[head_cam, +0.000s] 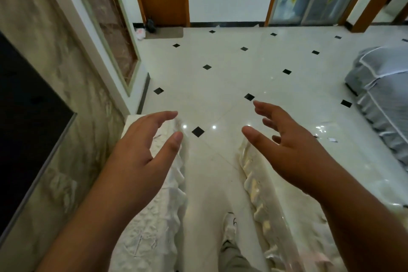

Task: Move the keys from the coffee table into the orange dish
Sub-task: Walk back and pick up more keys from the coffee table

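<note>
My left hand [141,157] is held out in front of me with fingers apart and nothing in it, above a low surface draped in white lace cloth [150,227]. My right hand [293,148] is also spread and holds nothing, above the coffee table [276,216], which has a lace cloth under a clear glossy cover. I see no keys and no orange dish in this view.
Between the two covered surfaces runs a narrow strip of white tiled floor [220,86] with small black diamonds, where my shoe [230,225] stands. A grey covered sofa [382,99] sits at the right. A dark screen [24,117] hangs on the left wall. Wooden door frames stand at the back.
</note>
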Available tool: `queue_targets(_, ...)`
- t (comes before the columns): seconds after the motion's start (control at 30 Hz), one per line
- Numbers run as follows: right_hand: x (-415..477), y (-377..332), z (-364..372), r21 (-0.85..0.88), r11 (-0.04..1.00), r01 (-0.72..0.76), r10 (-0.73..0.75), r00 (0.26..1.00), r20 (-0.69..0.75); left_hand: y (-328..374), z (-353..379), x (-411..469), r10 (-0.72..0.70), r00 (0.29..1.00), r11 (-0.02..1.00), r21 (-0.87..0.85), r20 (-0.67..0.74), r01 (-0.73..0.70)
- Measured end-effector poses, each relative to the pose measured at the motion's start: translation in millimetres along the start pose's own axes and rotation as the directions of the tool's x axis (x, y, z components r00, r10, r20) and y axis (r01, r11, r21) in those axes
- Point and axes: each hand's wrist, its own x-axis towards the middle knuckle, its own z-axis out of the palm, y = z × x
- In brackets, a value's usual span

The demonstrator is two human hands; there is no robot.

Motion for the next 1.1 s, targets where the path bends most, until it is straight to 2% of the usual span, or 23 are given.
queue_targets(0.13, 74.4, 12.7, -16.2, 0.017, 1.000, 0.010, -0.010, 1.000, 0.019, 5.3, 20.1, 70.1, -0.025, 1.000, 0.999, 0.026, 0.006, 0.025)
queue_targets(0.43, 224.6, 23.8, -57.4, 0.047, 0.995, 0.084, -0.087, 0.994, 0.068, 19.5, 62.8, 203.1, -0.041, 0.996, 0.999, 0.025, -0.077, 0.043)
queue_targets(0.7, 301.9, 40.4, -77.7, 0.020, 0.999, 0.033, -0.034, 0.996, 0.077, 12.2, 89.8, 282.0, -0.083, 0.996, 0.997, -0.006, -0.044, 0.083)
queue_targets(1.1, 463.7, 41.6, -57.3, -0.032, 0.999, -0.037, 0.038, 0.999, 0.024, -52.7, 104.6, 461.3, -0.019, 0.998, 0.999, -0.032, 0.059, 0.021)
